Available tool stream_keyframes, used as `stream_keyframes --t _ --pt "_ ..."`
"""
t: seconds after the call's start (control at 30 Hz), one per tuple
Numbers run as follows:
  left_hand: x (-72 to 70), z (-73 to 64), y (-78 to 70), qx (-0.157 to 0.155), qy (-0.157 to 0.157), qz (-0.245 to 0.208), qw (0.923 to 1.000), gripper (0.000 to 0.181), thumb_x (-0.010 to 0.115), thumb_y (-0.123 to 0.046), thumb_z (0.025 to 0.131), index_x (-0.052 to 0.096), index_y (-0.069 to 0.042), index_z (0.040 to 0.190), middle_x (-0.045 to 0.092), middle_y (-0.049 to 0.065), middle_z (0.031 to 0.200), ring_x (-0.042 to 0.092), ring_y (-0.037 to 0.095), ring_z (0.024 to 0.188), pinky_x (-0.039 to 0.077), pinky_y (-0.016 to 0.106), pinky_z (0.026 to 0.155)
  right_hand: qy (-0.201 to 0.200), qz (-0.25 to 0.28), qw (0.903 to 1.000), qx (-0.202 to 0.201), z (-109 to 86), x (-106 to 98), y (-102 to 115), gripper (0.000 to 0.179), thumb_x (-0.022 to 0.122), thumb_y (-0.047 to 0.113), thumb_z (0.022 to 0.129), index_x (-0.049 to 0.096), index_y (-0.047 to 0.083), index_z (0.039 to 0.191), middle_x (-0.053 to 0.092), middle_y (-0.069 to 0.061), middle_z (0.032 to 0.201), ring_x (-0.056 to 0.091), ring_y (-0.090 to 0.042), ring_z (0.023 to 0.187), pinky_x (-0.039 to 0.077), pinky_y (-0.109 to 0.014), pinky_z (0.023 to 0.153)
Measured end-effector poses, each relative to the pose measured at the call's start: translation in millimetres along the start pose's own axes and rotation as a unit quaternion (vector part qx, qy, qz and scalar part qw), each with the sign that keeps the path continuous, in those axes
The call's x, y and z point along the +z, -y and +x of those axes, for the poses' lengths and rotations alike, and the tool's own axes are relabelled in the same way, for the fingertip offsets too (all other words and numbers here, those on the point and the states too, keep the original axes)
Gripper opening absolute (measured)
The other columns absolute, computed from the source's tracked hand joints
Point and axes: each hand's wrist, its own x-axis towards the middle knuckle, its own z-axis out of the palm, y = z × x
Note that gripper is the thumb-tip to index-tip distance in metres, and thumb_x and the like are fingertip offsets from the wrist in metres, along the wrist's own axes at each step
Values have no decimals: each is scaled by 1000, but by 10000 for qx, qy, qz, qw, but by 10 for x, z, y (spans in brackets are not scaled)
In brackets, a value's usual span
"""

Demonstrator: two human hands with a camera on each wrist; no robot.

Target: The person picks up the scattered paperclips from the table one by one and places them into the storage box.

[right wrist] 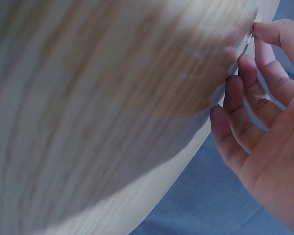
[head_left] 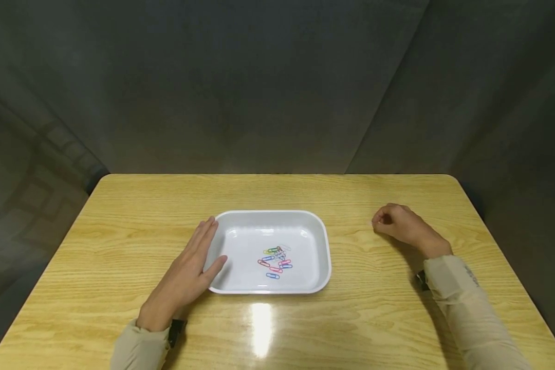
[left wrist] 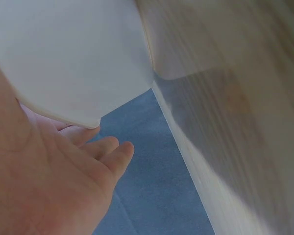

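A white tray (head_left: pixel 321 257) with raised sides stands on the wooden table. Inside it lies a loose heap of coloured paper clips (head_left: pixel 274 261), blue, pink, red, green and yellow among them. Against the tray's left rim rests my left hand (head_left: pixel 185 272), its fingers fairly straight and the thumb reaching over the inside. To the right of the tray, low over the table, my right hand (head_left: pixel 402 226) pinches a small pale paper clip (right wrist: pixel 250 36) between thumb and forefinger. Most of that clip is hidden by the fingertips.
The light wooden table (head_left: pixel 351 329) has a rounded far edge. Dark grey cloth (head_left: pixel 259 92) hangs behind it and at both sides. A bright light reflection (head_left: pixel 261 329) shows on the wood in front of the tray.
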Motion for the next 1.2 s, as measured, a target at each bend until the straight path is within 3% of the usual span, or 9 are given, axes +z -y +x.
stream_keyframes --t 0.5,0.77,1.03,1.2 --pt "13 13 -9 75 -47 -58 9999 77 52 -42 101 13 -12 161 11 8 168 12 34 155 21 56 123 -24 -51 9999 147 7 9 45 4 65 7 86 68 6 89 65 -4 82 53 -13 72 45 -25 65" --pt "12 22 -5 108 -77 -36 9999 77 53 -42 101 14 -11 160 12 9 168 12 34 155 22 56 123 67 -141 9998 152 -12 2 81 11 64 7 87 70 5 96 67 -4 85 54 -14 73 47 -28 66" --pt "17 2 2 113 -122 -9 9999 77 52 -43 101 14 -11 160 13 10 168 13 34 155 22 57 122 -319 -508 9980 -194 -46 10 153 7 69 10 89 74 9 92 72 -3 88 60 -12 75 51 -32 68" --pt "6 -4 5 148 -168 31 9997 77 53 -43 101 15 -10 160 15 12 167 14 36 154 24 58 121 -593 -592 9961 -286 -79 24 232 6 70 16 91 73 11 93 71 0 82 60 -10 71 49 -30 63"
